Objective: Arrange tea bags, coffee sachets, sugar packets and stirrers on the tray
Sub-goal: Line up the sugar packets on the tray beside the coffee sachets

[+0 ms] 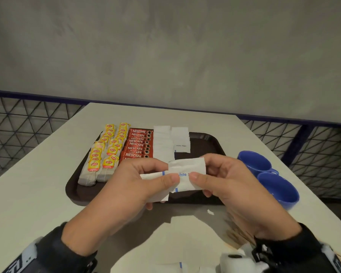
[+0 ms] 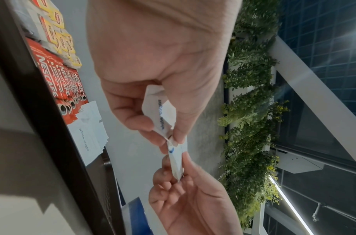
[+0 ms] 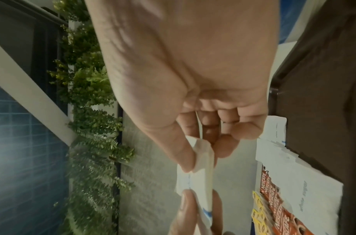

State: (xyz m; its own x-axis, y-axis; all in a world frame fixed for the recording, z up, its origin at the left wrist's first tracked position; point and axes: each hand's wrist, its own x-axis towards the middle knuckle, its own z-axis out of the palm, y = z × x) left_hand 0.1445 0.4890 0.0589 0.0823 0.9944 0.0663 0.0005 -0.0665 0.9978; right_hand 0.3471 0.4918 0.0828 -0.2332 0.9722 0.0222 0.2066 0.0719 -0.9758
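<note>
Two sugar packets, overlapped, sit between my hands over the near edge of the tray. From the head view, my left hand pinches one by its right end, thumb on top, and my right hand pinches the other the same way. On the tray, tea bags fill the left, coffee sachets the middle, laid sugar packets just right of them. Two blue cups stand on the counter to the right; stirrers lie near my right wrist.

From the left wrist, the fingers curl around a crumpled packet, thumb meeting forefinger at its blue stripe. I judge it feather-light, soft paper with loose grains inside, easy to crease or tear.

From the right wrist, thumb and fingers close on the packet's edge. I would hold each by a sealed end, lightly, and slide them apart flat, since the smooth paper could let one slip away.
</note>
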